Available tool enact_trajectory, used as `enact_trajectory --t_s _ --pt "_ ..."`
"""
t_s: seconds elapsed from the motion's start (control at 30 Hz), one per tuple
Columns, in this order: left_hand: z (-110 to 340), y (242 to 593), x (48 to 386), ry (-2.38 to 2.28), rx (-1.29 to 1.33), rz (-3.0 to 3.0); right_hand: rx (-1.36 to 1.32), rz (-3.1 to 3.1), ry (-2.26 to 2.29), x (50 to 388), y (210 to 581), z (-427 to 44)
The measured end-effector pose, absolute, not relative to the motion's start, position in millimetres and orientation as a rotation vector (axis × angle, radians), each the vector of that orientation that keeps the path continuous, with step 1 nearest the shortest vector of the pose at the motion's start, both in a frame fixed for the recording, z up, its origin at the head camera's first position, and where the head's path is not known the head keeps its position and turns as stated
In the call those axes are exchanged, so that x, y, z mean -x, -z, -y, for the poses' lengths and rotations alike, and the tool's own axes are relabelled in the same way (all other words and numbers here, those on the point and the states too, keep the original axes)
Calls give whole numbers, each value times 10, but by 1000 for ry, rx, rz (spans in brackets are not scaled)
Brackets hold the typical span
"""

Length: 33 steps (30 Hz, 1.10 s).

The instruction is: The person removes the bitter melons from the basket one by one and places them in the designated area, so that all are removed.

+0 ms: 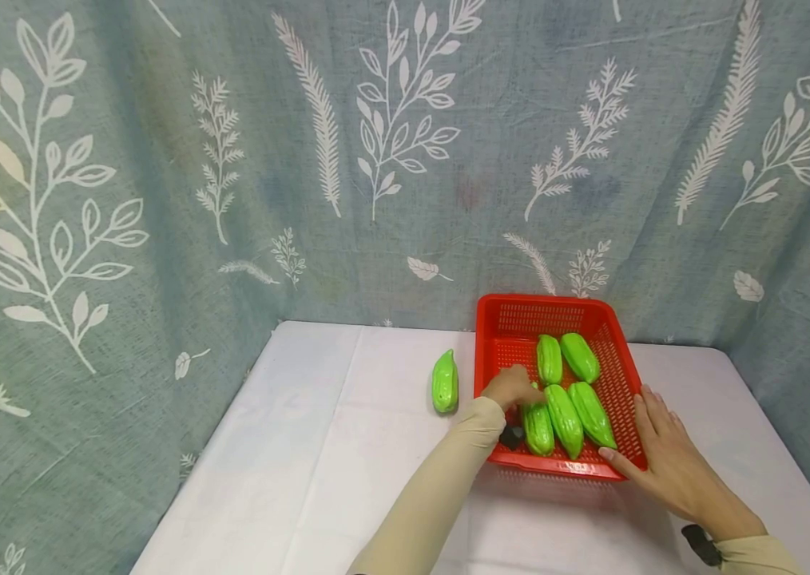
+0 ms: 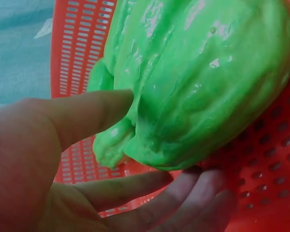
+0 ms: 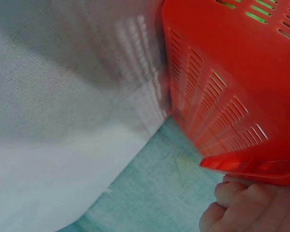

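Observation:
Several bright green, glossy ridged gourds lie in a red perforated basket. My left hand reaches inside at the basket's left part, at the upper end of the leftmost front gourd. In the left wrist view, the thumb and fingers of that hand pinch the tapered end of this gourd. My right hand rests on the basket's front right corner, fingers fairly straight along the right side, thumb at the front rim. In the right wrist view, part of this hand touches the red rim.
Another green gourd lies on the white-covered table, left of the basket. A grey-green curtain with white leaf prints hangs behind and beside the table. A dark wrist strap sits at the right wrist.

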State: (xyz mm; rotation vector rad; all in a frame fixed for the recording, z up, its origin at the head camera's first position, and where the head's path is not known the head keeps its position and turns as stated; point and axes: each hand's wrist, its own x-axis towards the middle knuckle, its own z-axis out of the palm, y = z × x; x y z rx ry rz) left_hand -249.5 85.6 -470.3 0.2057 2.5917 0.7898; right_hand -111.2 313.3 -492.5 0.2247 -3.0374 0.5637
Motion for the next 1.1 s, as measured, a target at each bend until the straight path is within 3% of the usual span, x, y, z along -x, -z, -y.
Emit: enact_trajectory --t_s 1.1 --pt "-726 4671 2497 -1014 -213 -2562 -209 3058 -573 1122 4923 -3148"
